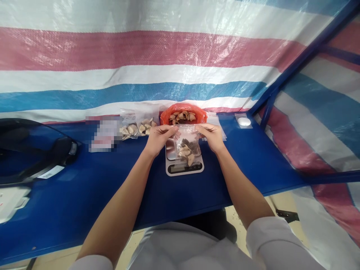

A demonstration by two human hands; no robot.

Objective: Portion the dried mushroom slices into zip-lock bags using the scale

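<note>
A clear zip bag (188, 150) with pale and dark dried pieces in its lower part is stretched between my hands. My left hand (159, 138) pinches its upper left corner, and my right hand (211, 135) pinches the upper right one. Beneath the bag sits a kitchen scale (185, 170) with a dark display strip; whether the bag rests on it I cannot tell. Right behind, a red plastic bag (184, 108) stands open with brown dried pieces (182, 116) inside.
Two filled clear bags (137, 127) lie left of the red bag, beside a blurred packet (104, 135). Flat clear bags (218, 125) and a white oval object (244, 122) lie right. Black headgear (60, 150) and a white case (12, 202) occupy the blue table's (92, 202) left end. Striped sheeting (140, 48) hangs behind.
</note>
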